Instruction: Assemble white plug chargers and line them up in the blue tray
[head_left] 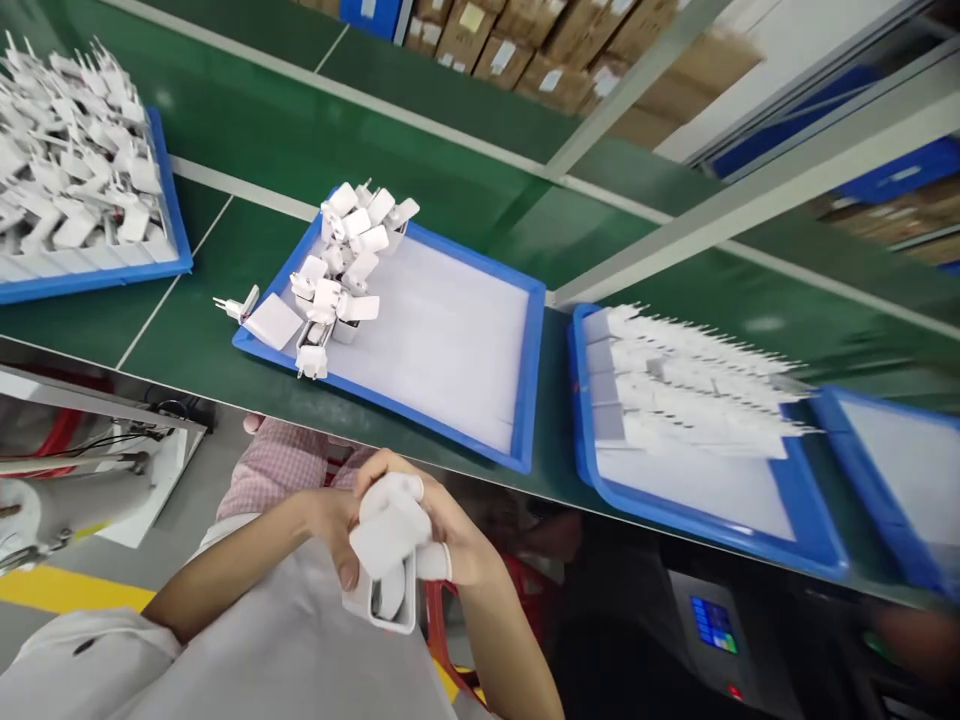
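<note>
Close to my body, below the table edge, my left hand (334, 530) is closed around the side of a white charger housing (403, 608), its open end facing me. From the other side my right hand (454, 525), with white finger cots on some fingertips, is closed on the white plug cap (391, 538) above that housing. The inside of the housing is partly hidden by the cap and is blurred. Ahead on the table, a blue-rimmed tray (529, 400) carries a heap of similar white plug pieces (341, 255) at its left side.
On the left stands a blue tray (176, 220) piled with white chargers. To the right, another blue tray (581, 400) holds chargers in rows, pins up, beside a further tray (832, 420). A loose plug piece (238, 305) overhangs the middle tray's left rim. A metal post (750, 225) slants across.
</note>
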